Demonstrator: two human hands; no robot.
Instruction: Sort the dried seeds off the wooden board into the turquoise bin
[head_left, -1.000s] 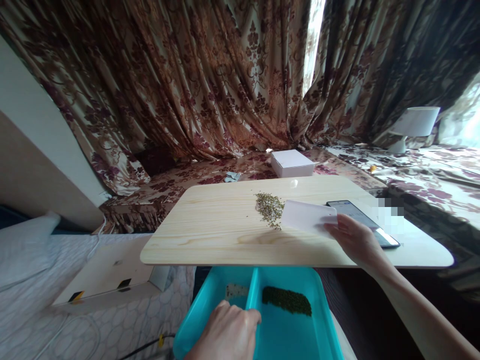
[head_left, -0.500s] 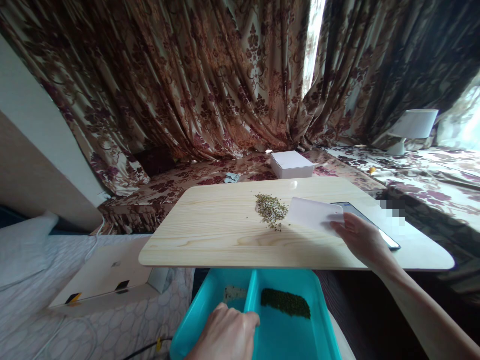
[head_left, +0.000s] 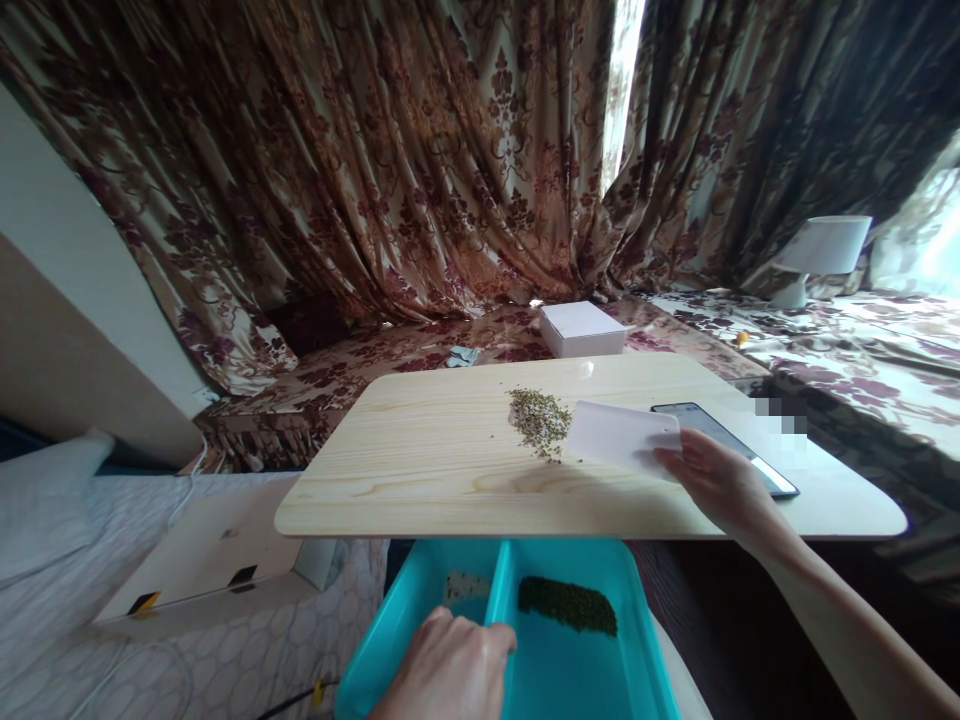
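Note:
My right hand (head_left: 724,480) is closed on one end of a thin white plastic scraper (head_left: 622,436). The scraper is held over the wooden table, its far edge close beside a loose pile of small mixed green and pale beans or seeds (head_left: 538,420). Below the table's front edge, my left hand (head_left: 457,665) is closed around the middle divider of a turquoise two-part bin (head_left: 645,640). Dark green beans (head_left: 568,605) lie heaped in the bin's right compartment. The left compartment has a few pale bits (head_left: 466,587), partly hidden by my left hand.
A tablet (head_left: 739,455) lies on the right part of the table (head_left: 405,440), partly behind my right hand. Behind the table is a white box (head_left: 583,330). A flat carton (head_left: 202,550) rests on the bed at left; a lamp (head_left: 832,245) stands far right.
The scraper in my right hand has shifted slightly left and towards me, nearer the pile. My left hand stays on the bin's divider.

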